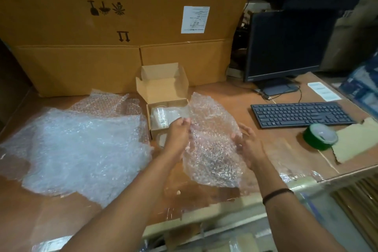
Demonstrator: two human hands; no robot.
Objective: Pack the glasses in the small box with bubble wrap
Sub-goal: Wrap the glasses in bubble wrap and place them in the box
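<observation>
A small open cardboard box (163, 86) stands mid-table with its lid tilted back. Inside lies a clear glass (160, 115) on its side. Another clear glass (161, 139) stands on the table just in front of the box, partly hidden by my left hand. Between my two hands I hold up a sheet of bubble wrap (212, 141), just right of the box. My left hand (178, 135) pinches its left edge. My right hand (247, 145) grips its right edge, fingers curled behind the sheet.
A heap of bubble wrap (81, 145) covers the table's left side. Big cartons (122, 26) wall off the back. A monitor (286, 45), a keyboard (300, 113), a green tape roll (320, 136) and a cardboard scrap (356, 141) lie to the right.
</observation>
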